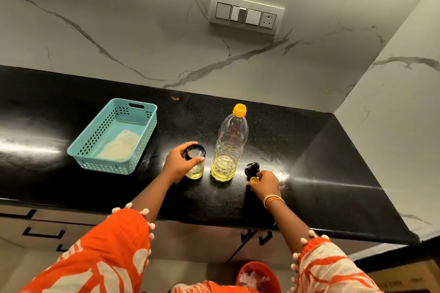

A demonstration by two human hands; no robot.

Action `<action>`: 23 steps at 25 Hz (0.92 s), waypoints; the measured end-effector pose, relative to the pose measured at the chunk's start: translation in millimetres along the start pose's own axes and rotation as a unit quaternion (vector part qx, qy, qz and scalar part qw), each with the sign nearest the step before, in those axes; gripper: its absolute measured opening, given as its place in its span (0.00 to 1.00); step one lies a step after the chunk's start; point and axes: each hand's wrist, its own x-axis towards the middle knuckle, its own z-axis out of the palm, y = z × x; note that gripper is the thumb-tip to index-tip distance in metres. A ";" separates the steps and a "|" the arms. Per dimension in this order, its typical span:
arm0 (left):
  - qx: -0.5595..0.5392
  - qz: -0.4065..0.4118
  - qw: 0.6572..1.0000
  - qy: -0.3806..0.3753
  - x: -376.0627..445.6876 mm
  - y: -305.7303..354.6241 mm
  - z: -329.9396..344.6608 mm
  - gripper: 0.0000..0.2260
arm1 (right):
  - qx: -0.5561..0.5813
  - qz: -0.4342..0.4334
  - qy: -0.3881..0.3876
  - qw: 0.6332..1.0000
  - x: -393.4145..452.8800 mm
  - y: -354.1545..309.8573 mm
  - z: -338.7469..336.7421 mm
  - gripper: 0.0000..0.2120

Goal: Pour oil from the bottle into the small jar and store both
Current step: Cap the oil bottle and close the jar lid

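Note:
A clear plastic oil bottle [229, 147] with a yellow neck stands upright on the black counter [321, 173], about a third full of yellow oil. Left of it stands a small glass jar [196, 162] with a black rim, open, holding a little oil. My left hand [178, 162] grips the jar from the left side. My right hand [265, 183] rests on the counter right of the bottle and pinches a small yellow cap [254, 180]. A black lid [252, 169] lies just behind that hand.
A teal perforated basket [114, 135] with a pale cloth inside sits at the left of the counter. A marble wall with a switch plate [246, 14] rises behind and to the right. A red bin [258, 277] stands on the floor below.

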 end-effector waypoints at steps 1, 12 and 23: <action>0.004 -0.002 1.000 -0.001 -0.3 1.1 0.0 0.24 | 0.002 0.004 0.006 1.000 -0.3 -1.0 0.1 0.16; 0.060 -0.023 0.998 0.002 4.6 10.5 0.2 0.23 | 0.175 -0.052 0.017 0.983 -11.0 -37.1 -22.2 0.13; 0.065 0.069 0.995 0.014 23.4 85.3 17.8 0.19 | 0.423 -0.119 0.005 0.898 -4.6 -95.9 -87.0 0.09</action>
